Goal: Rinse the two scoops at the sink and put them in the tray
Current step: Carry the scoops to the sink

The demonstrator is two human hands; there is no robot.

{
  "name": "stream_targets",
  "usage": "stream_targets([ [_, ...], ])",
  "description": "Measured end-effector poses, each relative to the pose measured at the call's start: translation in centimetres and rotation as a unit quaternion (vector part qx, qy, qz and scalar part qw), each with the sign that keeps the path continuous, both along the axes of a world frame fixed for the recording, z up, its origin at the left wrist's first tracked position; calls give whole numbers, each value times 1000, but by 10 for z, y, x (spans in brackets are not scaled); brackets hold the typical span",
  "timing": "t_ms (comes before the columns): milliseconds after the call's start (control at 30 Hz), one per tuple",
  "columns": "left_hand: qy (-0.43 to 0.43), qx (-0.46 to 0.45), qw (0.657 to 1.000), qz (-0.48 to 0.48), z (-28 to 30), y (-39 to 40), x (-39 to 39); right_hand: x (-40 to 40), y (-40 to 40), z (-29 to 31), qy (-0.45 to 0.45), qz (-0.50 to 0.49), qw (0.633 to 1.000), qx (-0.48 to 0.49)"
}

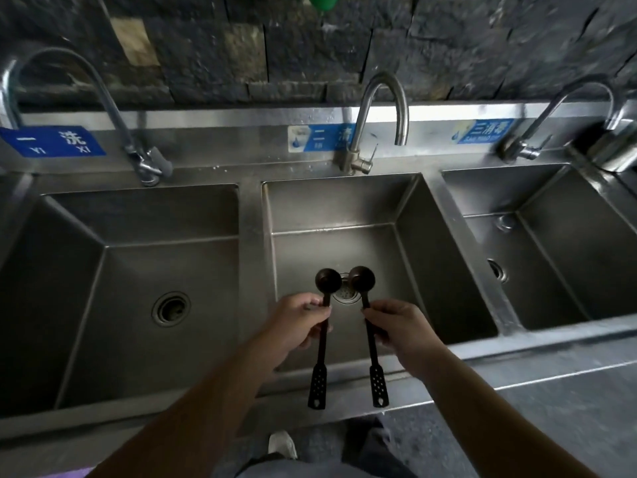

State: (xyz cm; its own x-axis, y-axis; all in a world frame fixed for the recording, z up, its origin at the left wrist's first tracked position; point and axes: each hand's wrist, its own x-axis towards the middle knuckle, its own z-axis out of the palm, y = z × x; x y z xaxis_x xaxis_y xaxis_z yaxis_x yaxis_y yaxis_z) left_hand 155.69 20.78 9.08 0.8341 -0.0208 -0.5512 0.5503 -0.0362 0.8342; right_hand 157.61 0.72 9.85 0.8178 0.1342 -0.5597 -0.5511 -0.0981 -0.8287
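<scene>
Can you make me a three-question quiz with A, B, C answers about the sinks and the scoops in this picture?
1. Over which basin are the two scoops held?
A. the left one
B. the middle one
C. the right one

2. How many taps stand behind the basins?
A. one
B. two
C. three

3. Is water coming from the middle tap?
A. yes, a strong stream
B. no, none can be seen
C. yes, it fills the basin

Answers:
1 B: the left hand and right hand each hold a black scoop, left scoop and right scoop, above the middle basin.
2 C: left tap, middle tap, right tap.
3 B: no stream shows under its spout.
</scene>
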Motion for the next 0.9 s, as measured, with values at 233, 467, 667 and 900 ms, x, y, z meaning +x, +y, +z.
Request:
stream_targets([
  [233, 23, 29, 999, 15, -35, -30, 64, 84, -30, -35, 50, 24, 998, -28],
  [467, 86, 34, 992, 89, -85, -68, 134, 171, -57, -118, 76, 85, 987, -118],
  [667, 126, -16, 983, 134, -168, -85, 162, 208, -61, -199, 97, 59, 985, -129],
  [900, 140, 26, 982, 122, -267, -94, 170, 207, -53, -276, 104, 49, 982, -150],
])
